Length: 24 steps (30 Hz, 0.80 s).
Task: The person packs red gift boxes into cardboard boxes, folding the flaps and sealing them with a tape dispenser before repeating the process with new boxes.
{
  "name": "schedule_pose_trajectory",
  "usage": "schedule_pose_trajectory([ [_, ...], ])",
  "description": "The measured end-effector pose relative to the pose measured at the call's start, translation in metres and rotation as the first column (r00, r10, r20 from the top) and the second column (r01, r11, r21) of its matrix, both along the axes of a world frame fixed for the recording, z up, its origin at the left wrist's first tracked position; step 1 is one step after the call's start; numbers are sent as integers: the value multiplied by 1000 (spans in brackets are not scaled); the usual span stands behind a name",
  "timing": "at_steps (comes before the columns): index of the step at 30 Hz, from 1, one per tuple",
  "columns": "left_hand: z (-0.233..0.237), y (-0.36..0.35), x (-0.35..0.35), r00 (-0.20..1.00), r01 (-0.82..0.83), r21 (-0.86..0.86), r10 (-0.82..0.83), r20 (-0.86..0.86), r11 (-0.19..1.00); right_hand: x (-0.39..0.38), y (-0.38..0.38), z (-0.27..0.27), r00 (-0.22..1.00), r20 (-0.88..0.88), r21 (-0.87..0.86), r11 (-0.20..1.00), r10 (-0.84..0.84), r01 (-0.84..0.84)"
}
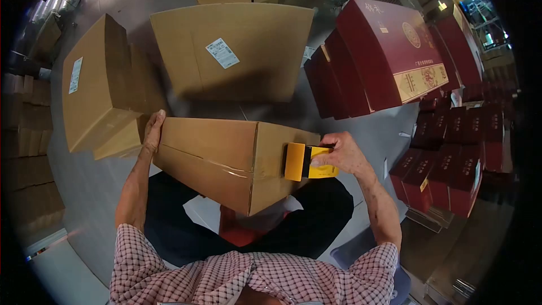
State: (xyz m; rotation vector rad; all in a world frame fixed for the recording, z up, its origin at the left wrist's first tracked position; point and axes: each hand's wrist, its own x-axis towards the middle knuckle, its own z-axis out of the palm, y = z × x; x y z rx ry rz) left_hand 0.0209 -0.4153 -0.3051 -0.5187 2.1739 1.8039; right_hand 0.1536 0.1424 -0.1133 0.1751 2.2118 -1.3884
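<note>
On my feed I see a short-sleeved shirt point(254, 277) in a small red-and-white check, sleeves ending near the elbows, and black trousers point(319, 214). Forearms are bare down to the left hand point(152, 133) and right hand point(341, 155).

Two labelled cardboard boxes point(234, 51) point(99, 87) on grey floor point(84, 186), stacked red gift boxes point(389, 56) right, more red boxes point(451, 164) beyond.

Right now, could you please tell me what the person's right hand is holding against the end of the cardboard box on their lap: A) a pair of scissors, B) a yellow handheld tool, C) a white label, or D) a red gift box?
B: the right hand grips a yellow handheld tool against the end of the cardboard box, while the left hand rests on the other end.
</note>
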Motion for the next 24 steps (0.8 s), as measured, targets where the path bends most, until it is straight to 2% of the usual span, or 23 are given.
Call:
schedule_pose_trajectory([
  [1, -28, -2, 0, 999, 32, 58, -32, -2, 998, 0, -3, 18, 1000, -13, 51, 999, -12, 13],
  [2, -43, 2, 2, 993, 119, -9, -119, -17, 993, -3, -10, 37, 1000, -20, 136, 991, 17, -14],
  [4, -111, 10, -2, 987, 48, -148, -70, -143, 988, -13, -37, 70, 996, -46, 283, 957, 78, -62],
  [5, -113, 25, -2, 987, 11, -121, -30, -160, 993, -23, -48, 80, 986, -54, 399, 909, 157, -123],
  [7, -56, 58, 9, 984, -10, 51, 19, -175, 999, -42, -73, 94, 950, -25, 605, 761, 313, -235],
  [9, 29, 81, 26, 965, 11, 183, 37, -259, 983, -57, -100, 98, 912, -57, 630, 723, 407, -284],
  [11, 126, 95, 48, 911, 116, 220, -15, -413, 968, -71, -128, 91, 868, -70, 701, 643, 491, -308],
  [12, 166, 96, 61, 853, 213, 124, -123, -507, 969, -75, -140, 78, 830, -165, 711, 648, 533, -275],
  [13, 200, 97, 77, 771, 302, -60, -281, -571, 951, -81, -158, 78, 843, -147, 678, 673, 518, -295],
  [14, 218, 96, 89, 637, 355, -362, -506, -582, 862, -88, -177, 79, 854, -126, 646, 695, 506, -317],
  [15, 215, 98, 97, 668, 314, -571, -604, -435, 759, -94, -194, 79, 836, -121, 663, 670, 536, -333],
  [17, 188, 95, 108, 640, 289, -723, -688, -341, 628, -100, -223, 67, 804, -215, 647, 697, 555, -308],
  [19, 187, 100, 110, 634, 215, -853, -732, -248, 475, -101, -242, 74, 781, -243, 655, 692, 575, -305],
  [20, 184, 99, 110, 663, 305, -651, -646, -379, 695, -100, -249, 67, 784, -270, 647, 708, 560, -283],
  [21, 172, 101, 105, 699, 364, -384, -521, -489, 849, -103, -252, 53, 783, -299, 645, 720, 546, -255],
  [22, 148, 108, 106, 695, 274, -391, -462, -551, 879, -105, -255, 43, 784, -325, 645, 730, 529, -225],
  [23, 141, 109, 103, 700, 273, -429, -484, -525, 861, -102, -257, 41, 776, -305, 656, 712, 553, -250],
  [24, 137, 110, 102, 710, 269, -462, -498, -498, 845, -99, -254, 46, 790, -345, 642, 741, 507, -195],
])
